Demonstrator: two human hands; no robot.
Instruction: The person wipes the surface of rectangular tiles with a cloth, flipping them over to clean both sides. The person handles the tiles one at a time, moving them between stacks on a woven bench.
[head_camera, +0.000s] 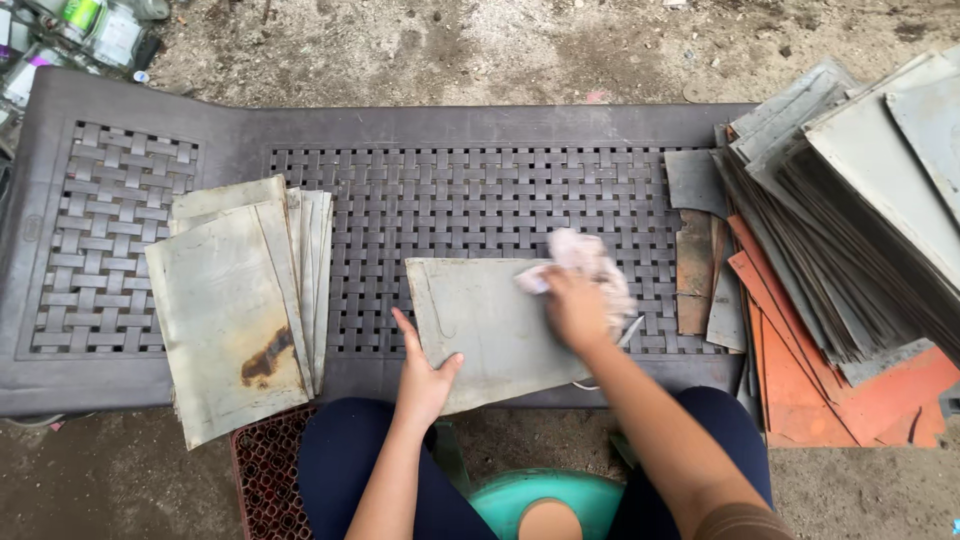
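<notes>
On the woven dark plastic bench (480, 130), directly in front of the person, lies one grey metal sheet (480, 325), flat, with its long axis running left to right across the bench and its near edge overhanging the front rim a little. The left hand (425, 375) pins the sheet at its lower left corner, thumb on top and fingers spread along the left edge. The right hand (575, 310) presses down on the sheet's upper right part, fingers closed over one pale crumpled cloth (590, 262), which bunches out beyond the fingertips. Both hands touch the sheet; the right one sits farther from the body.

To the left, well apart from the sheet, rests one fanned stack of similar grey sheets (235, 310); about five or six edges show, and the top one carries a rust patch. To the right stands a much larger leaning pile of grey and orange sheets (850, 240), too many to count. Under the bench edge, a red perforated mat (270, 470) and a teal stool seat (545, 495) show between the person's knees.
</notes>
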